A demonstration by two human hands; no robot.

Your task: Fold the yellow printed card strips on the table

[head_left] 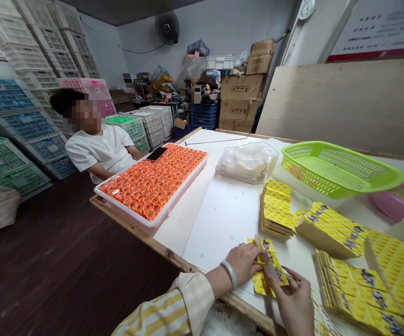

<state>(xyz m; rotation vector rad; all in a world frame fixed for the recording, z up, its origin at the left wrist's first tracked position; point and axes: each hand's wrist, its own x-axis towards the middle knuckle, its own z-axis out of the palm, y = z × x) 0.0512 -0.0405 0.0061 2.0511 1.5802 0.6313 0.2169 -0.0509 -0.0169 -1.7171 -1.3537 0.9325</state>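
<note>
Near the table's front edge, my left hand (242,265) and my right hand (295,298) grip a yellow printed card (275,262) between them. Part of the card is folded up, showing its pale inner side. My left hand, with a light bangle at the wrist, pinches its left part; the right thumb and fingers close on its lower right edge. Just beyond stands a stack of yellow cards (277,205). More stacked yellow cards (359,289) lie to the right of my right hand, with another row of printed cards (333,228) behind them.
An orange-filled white tray (169,212) sits at the left, a black phone (157,154) on it. Farther back are a clear plastic bag (246,158) and a green basket (342,170). A person in a white shirt (100,149) sits beyond the tray. Crates (23,121) line the left wall.
</note>
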